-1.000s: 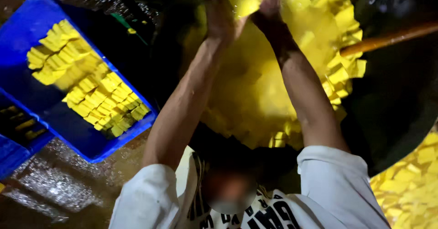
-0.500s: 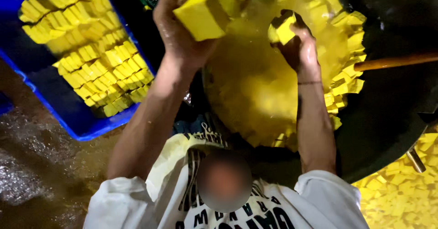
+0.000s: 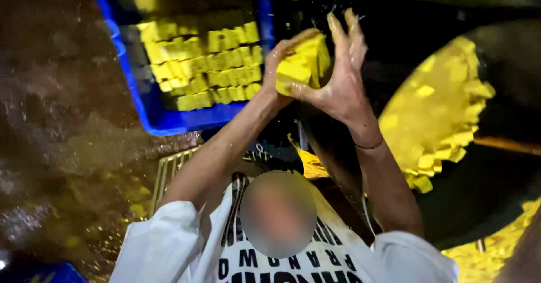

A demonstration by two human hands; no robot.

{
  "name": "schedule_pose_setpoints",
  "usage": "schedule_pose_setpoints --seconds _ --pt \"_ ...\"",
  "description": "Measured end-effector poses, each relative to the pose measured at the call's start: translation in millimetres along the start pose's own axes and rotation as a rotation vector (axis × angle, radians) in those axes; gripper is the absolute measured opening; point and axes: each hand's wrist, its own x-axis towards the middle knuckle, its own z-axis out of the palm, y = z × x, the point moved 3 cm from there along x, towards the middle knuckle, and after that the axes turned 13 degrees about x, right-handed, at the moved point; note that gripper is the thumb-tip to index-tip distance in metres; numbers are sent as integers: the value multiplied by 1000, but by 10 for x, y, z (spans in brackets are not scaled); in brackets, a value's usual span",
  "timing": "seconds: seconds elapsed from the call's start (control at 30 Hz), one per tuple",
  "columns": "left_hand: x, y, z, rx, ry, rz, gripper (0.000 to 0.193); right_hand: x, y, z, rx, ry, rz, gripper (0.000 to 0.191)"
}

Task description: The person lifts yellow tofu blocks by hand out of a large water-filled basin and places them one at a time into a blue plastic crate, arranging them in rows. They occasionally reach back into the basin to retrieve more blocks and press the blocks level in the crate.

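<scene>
Yellow blocks (image 3: 304, 63) are being pressed between both hands at upper centre: left hand (image 3: 276, 71) cupping, right hand (image 3: 341, 85) fingers stretching flat against them, beside the blue crate (image 3: 141, 100).

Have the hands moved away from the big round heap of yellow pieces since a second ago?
Yes. Both hands, pressed around a yellow block, have left the round yellow heap and moved towards the blue crate.

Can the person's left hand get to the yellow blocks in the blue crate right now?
Probably not yet. The left hand and right hand are both pressed around a stack of yellow blocks, so neither is free. The blue crate sits close beside them with nothing between.
</scene>
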Motion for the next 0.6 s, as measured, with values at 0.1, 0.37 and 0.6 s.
schedule_pose_setpoints --seconds 0.1,0.37,0.6 --pt "-13 209 -252 -331 -78 -45 65 228 232 658 284 -258 114 93" --pt "459 1066 -1548 1119 525 42 63 1307 1105 1656 639 -370 817 60" --pt "89 912 -1752 2290 316 289 57 1645 1070 2974 -533 -110 627 72"
